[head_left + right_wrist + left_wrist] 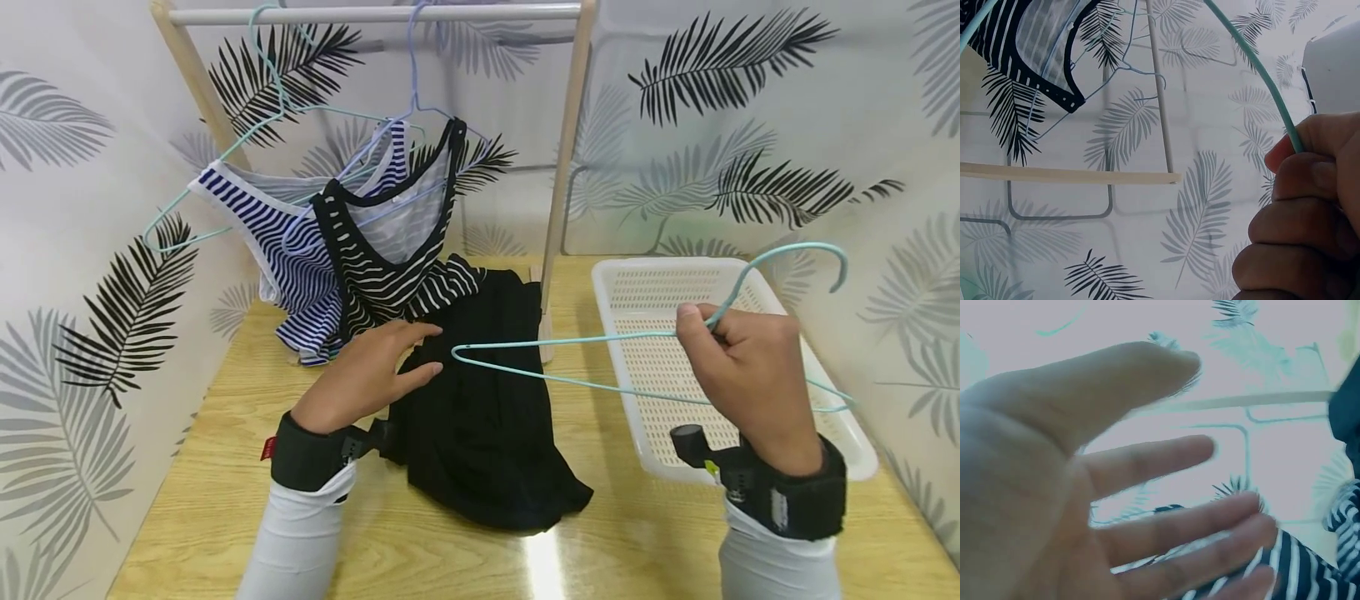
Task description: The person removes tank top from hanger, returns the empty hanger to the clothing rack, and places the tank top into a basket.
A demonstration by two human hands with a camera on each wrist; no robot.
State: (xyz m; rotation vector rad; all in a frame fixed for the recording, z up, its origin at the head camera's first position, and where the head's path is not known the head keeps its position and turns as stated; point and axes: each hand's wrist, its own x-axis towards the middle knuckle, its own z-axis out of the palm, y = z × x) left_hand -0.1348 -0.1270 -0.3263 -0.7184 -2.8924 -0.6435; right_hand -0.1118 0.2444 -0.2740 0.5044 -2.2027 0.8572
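1. Holding the teal hanger point(577, 340) in a curled fist, your right hand point(750, 375) sits over the white basket point(675, 296) in the head view. Fist hides the hanger's middle; hook and both ends show.
2. Same view: your left hand point(367, 371) is spread above the black garment point(495, 417) on the table point(195, 500), gripping nothing; most fingers hidden. Garment's upper left is covered by your hand and the black striped top point(393, 287). That top overlaps the blue striped top point(273, 212); both hang from the rack point(480, 12), hooks cropped. Forearms cut off below.
3. Left wrist view: your fingers extend apart, blurred, little finger cropped at the bottom. Dark cloth point(1347, 412) is cut by the right edge; can't tell which piece.
4. Right wrist view: fingers wrapped on the hanger, just lengths visible. Hand cropped right and below; black striped top cropped upper left.
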